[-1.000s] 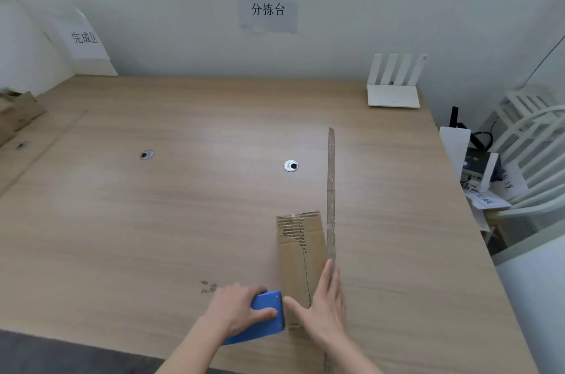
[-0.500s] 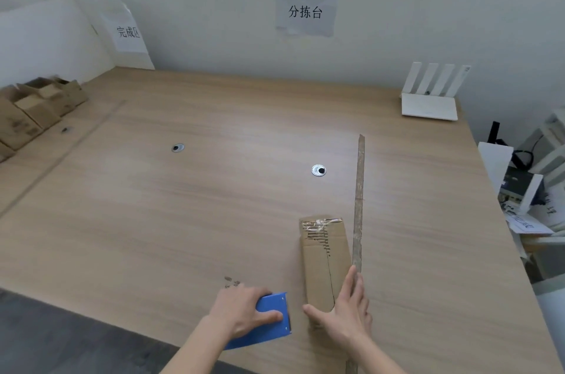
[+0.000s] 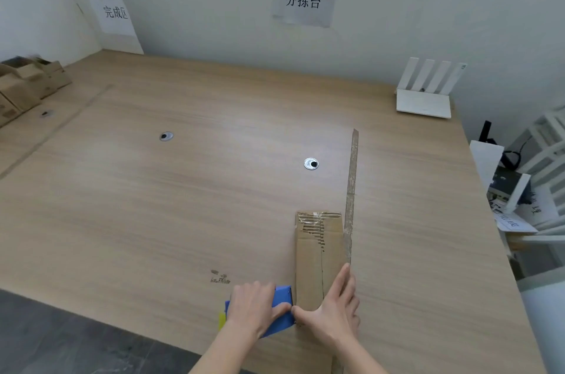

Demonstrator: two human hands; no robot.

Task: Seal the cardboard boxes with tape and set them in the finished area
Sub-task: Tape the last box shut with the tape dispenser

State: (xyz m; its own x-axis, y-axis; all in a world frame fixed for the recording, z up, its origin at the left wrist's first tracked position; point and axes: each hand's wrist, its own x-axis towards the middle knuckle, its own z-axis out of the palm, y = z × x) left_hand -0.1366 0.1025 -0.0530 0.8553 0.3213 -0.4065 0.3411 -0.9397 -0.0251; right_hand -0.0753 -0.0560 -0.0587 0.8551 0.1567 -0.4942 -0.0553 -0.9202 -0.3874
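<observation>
Narrow brown cardboard box [image 3: 318, 254] lies flat on the light wood-grain table [image 3: 183, 205] at about 5 o'clock in the view, long axis running away from the person. Far end flap is torn, corrugation exposed, with a patch of clear tape over it.

Right hand [image 3: 333, 309]: fingers straight and together, laid along the box's right edge, thumb spread across the near end of the box. Flat contact, no curl round it.

Left hand [image 3: 255, 306]: fingers curled over a blue plastic tape dispenser [image 3: 282, 311], gripping it just left of the box's near end; thumb tip nearly meets the right thumb.

Long thin brown strip [image 3: 352, 184] runs on the table from beside the right hand toward 12 o'clock, touching the box's right side.

Stack of brown cardboard boxes [image 3: 21, 89] at 10 o'clock, below a white paper sign reading 完成区 [image 3: 115, 11]. White router with four antennas [image 3: 425, 89] at 2 o'clock.
</observation>
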